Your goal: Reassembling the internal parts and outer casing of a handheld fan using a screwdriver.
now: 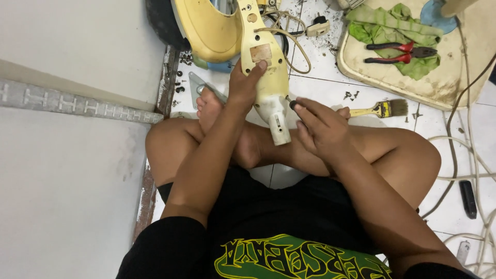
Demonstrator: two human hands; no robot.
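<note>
Cream plastic handle housing [269, 77] lies over your crossed legs; left hand [244, 85] grips it, right hand [320, 126] pinches a screwdriver [291, 102] at its side. Likely screw step: keep the tip seated.

We steady the cream plastic neck [266, 77] with our left hand [245, 85]; our right hand [320, 129] pinches a small dark part [293, 105] beside it.
</note>
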